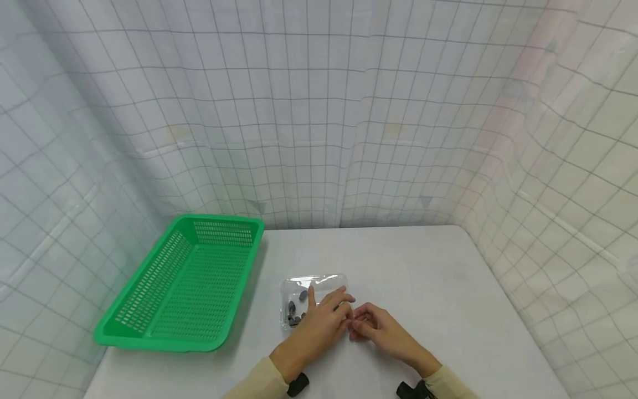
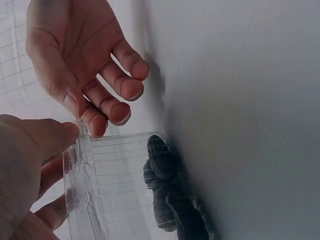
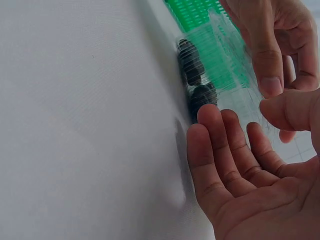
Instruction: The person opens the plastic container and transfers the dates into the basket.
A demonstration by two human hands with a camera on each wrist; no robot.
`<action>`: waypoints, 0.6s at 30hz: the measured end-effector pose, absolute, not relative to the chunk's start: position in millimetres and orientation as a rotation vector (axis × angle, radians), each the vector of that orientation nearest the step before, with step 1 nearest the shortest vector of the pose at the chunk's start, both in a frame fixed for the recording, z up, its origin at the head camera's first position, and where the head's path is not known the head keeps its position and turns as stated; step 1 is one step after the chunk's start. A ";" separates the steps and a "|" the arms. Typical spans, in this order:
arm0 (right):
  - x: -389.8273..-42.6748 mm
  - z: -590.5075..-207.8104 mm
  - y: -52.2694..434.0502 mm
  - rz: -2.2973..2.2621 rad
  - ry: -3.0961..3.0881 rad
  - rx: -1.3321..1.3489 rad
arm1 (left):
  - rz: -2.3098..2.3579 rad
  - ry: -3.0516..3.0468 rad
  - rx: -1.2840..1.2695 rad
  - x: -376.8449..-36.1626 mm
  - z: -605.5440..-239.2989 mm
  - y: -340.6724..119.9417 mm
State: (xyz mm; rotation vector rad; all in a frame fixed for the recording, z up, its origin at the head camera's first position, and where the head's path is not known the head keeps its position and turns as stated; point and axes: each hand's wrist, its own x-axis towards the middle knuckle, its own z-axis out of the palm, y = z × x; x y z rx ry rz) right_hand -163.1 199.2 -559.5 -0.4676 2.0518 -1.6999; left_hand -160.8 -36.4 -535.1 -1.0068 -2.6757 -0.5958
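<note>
Your right hand (image 1: 381, 328) lies nearest you on the white desk (image 1: 438, 288), palm turned inward. Its thumb and forefinger meet the near right edge of the clear plastic box (image 1: 311, 299); the other 3 fingers are loosely curled beside it. The right wrist view shows the thumb tip close against the box's thin flap, but you cannot tell from it whether this grip is firm or only touching.

Your left hand (image 1: 319, 324) sits just beside the right, fingertips almost meeting it. Its grip is narrow: in the left wrist view, thumb and forefinger pinch the upright rim of the box lid. The forefinger rests over the top of the box in the head view.

The box stands on the desk directly beyond both hands, near the middle front of the desk. Several small dark pieces (image 1: 295, 317) lie inside it, gathered toward its left near corner, with 1 more (image 1: 303, 295) a little further back.

To the left and further off, 1 green basket (image 1: 149, 327) with slotted walls rests on the desk's left edge, well apart from the box. Behind the desk hangs a white gridded curtain (image 1: 319, 111).
</note>
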 end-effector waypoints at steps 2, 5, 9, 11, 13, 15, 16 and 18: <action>-163.4 -559.5 199.3 -1.710 2.024 -0.461 | -0.639 -2.662 -1.023 -161.3 -536.3 -36.2; -163.5 -560.8 199.1 -1.728 1.987 -0.475 | -0.672 -2.658 -1.028 -161.6 -537.0 -36.2; -163.5 -564.1 198.6 -1.764 1.937 -0.499 | -0.677 -2.684 -1.022 -161.7 -536.5 -37.0; -163.6 -565.9 197.9 -1.782 1.920 -0.510 | -0.684 -2.695 -1.017 -161.5 -535.7 -37.5; -164.3 -567.7 197.3 -1.797 1.900 -0.524 | -0.699 -2.700 -1.015 -161.1 -534.9 -38.1; -165.4 -569.0 196.7 -1.812 1.881 -0.528 | -0.697 -2.698 -1.010 -160.9 -534.3 -38.4; -166.0 -569.5 196.8 -1.820 1.867 -0.526 | -0.689 -2.696 -1.008 -160.9 -534.2 -38.3; -167.3 -570.2 197.1 -1.830 1.839 -0.514 | -0.664 -2.694 -1.011 -161.0 -534.7 -38.0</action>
